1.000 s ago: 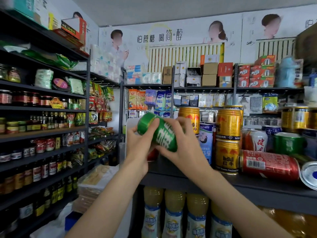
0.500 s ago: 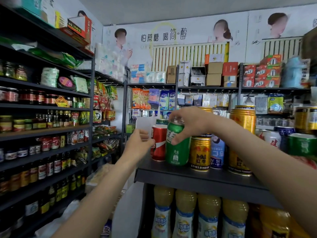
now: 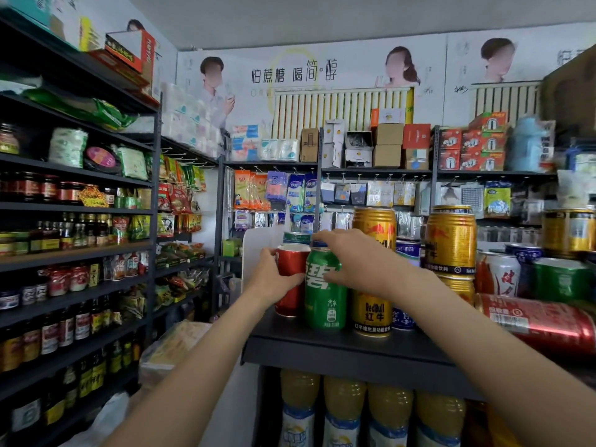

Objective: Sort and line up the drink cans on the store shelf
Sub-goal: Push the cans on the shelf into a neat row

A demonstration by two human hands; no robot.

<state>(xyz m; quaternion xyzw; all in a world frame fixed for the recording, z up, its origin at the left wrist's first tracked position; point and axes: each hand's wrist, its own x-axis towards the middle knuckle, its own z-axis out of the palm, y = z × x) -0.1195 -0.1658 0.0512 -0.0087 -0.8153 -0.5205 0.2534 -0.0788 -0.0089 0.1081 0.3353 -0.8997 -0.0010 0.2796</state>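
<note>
A green soda can [image 3: 325, 298] stands upright at the front left of the dark shelf [image 3: 338, 350]. My right hand [image 3: 354, 256] grips its top. Just left of it stands a red can [image 3: 290, 279], with my left hand [image 3: 274, 279] wrapped around its side. To the right of the green can is a gold Red Bull can [image 3: 371, 312], with another gold can [image 3: 374, 225] stacked higher behind. More gold cans [image 3: 450, 241] are stacked at the right. A red can [image 3: 535, 321] lies on its side at the far right.
Blue, white and green cans [image 3: 561, 279] crowd the right of the shelf. Yellow drink bottles [image 3: 345, 411] fill the shelf below. A white divider panel [image 3: 258, 246] stands at the shelf's left end. Racks of jars and bottles [image 3: 64, 285] line the aisle's left side.
The green can went from tilted in both hands to upright on the shelf beside the red can. My left hand then moved onto the red can. The right hand stays on the green can's top.
</note>
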